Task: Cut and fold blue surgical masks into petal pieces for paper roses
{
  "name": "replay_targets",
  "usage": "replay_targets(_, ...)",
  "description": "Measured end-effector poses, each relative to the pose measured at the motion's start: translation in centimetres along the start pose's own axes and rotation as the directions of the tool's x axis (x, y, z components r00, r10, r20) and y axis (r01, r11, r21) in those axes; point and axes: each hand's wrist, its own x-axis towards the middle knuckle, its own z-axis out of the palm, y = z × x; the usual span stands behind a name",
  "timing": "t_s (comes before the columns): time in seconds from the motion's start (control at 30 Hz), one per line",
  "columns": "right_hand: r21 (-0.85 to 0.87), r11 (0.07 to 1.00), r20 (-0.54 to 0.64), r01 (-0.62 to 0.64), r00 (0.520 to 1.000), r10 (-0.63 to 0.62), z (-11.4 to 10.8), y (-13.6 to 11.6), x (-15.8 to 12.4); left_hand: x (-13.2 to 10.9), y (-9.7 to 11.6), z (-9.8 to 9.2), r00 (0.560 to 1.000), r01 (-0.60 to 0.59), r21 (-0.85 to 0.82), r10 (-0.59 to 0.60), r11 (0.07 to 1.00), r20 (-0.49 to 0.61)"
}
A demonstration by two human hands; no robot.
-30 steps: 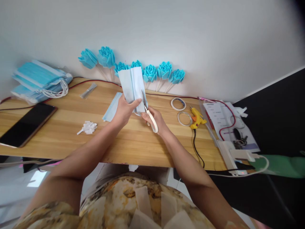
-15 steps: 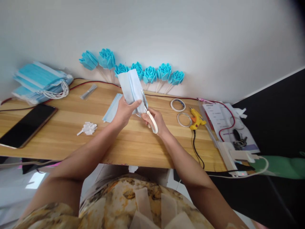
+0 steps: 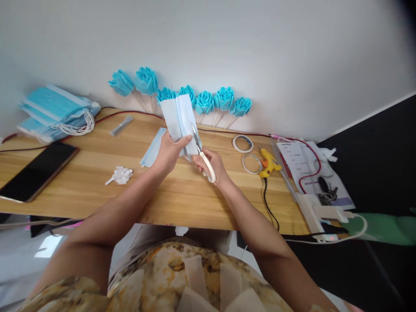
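My left hand (image 3: 169, 152) pinches an unfolded light-blue face mask sheet (image 3: 178, 117) by its lower part, thumb on top, and holds it above the table. In my right hand (image 3: 212, 167) are scissors (image 3: 208, 167) with white handles, fingers in the loops. Their blades lie along the sheet's right side, pointing up and away from me. Another blue mask piece (image 3: 154, 147) rests on the table, partly behind my left hand. A small heap of white strips (image 3: 121, 175) lies left of my left forearm.
Several blue paper-like flowers (image 3: 204, 102) on sticks lean at the wall. A mask stack (image 3: 53, 106) and a phone (image 3: 38, 171) lie left, near a bundle of thin ties (image 3: 121, 125). Tape rolls (image 3: 242, 144), a yellow glue gun (image 3: 269, 162) and a power strip (image 3: 311, 214) are right.
The scissors' blades have shifted slightly against the sheet's right side. Both hands stay in nearly the same place, still holding the sheet and the scissors.
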Motion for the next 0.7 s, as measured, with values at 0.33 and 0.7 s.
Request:
replay_targets(0.33, -0.004, 1.000, -0.022, -0.024, 0.999, 0.024, 0.1, -0.4, -0.1, -0.1, 0.1, 0.0, 1.000, -0.006, 0.033, 0.006, 0.999, 0.016)
replay_targets(0.7, 0.010, 1.000, -0.016, -0.004, 1.000, 0.004, -0.1, 1.0, 0.3, 0.0, -0.1, 0.0, 1.000, 0.004, 0.045, -0.005, 0.999, 0.021)
